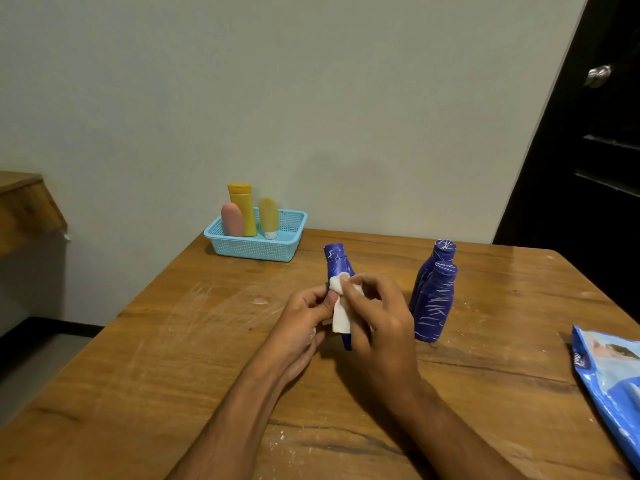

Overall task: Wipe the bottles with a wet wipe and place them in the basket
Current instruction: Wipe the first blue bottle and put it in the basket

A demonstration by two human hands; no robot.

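My left hand (304, 317) grips a blue bottle (336, 259) streaked with white marks, held upright above the table. Against the bottle's front my right hand (377, 313) pinches a white wet wipe (341, 315) and presses it there. Two more blue marked bottles (433, 303) stand on the table just right of my hands, one in front of the other. A light blue mesh basket (256, 247) sits at the table's far edge and holds a pink bottle (232, 220), a tall yellow bottle (242, 206) and a small yellow bottle (269, 216).
A blue wet wipe pack (609, 379) lies at the table's right edge. The wooden table (173, 358) carries white smears. A dark door with a metal knob (597, 76) stands at right. A wooden shelf (24, 202) is at left.
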